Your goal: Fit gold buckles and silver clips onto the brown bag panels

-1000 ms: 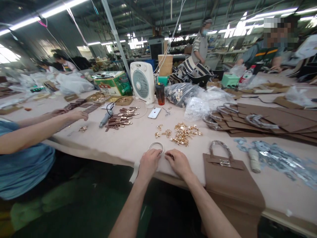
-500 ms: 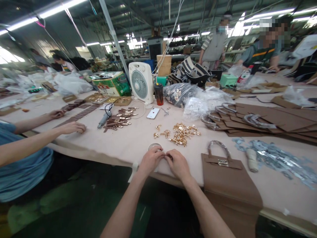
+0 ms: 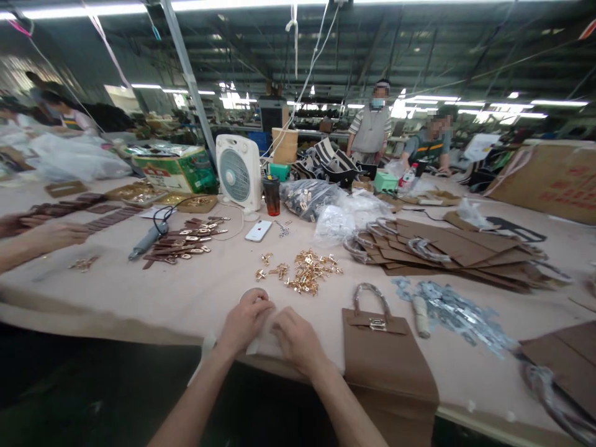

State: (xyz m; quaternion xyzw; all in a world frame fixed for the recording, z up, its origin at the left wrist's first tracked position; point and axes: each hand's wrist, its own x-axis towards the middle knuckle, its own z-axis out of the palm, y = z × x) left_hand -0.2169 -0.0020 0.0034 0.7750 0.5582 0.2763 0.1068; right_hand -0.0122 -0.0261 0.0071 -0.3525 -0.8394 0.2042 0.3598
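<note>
My left hand (image 3: pixel 248 320) is closed at the table's front edge, its fingers pinching a pale translucent strip (image 3: pixel 257 339) that looks like tape. Close beside it, my right hand (image 3: pixel 297 340) has its fingers curled together; what they hold is hidden. A pale round rim, like a tape roll, shows behind my left fingers. Just beyond my hands lies a pile of gold-coloured metal fittings (image 3: pixel 309 270). To the right, a brown handbag (image 3: pixel 379 347) with wrapped handles and a metal clasp lies partly over the table edge.
Brown bag pieces (image 3: pixel 447 251) are stacked at the right, near blue-grey film scraps (image 3: pixel 459 310). A white phone (image 3: pixel 258 231), a dark cup (image 3: pixel 271 196) and a fan (image 3: pixel 239 172) stand farther back. Leather tabs (image 3: pixel 184 239) lie left; a co-worker's arm (image 3: pixel 44 243) reaches in there.
The view has turned right, so things sit farther left. My hands, fingertips together before, are now slightly apart with a pale strip showing between them.
</note>
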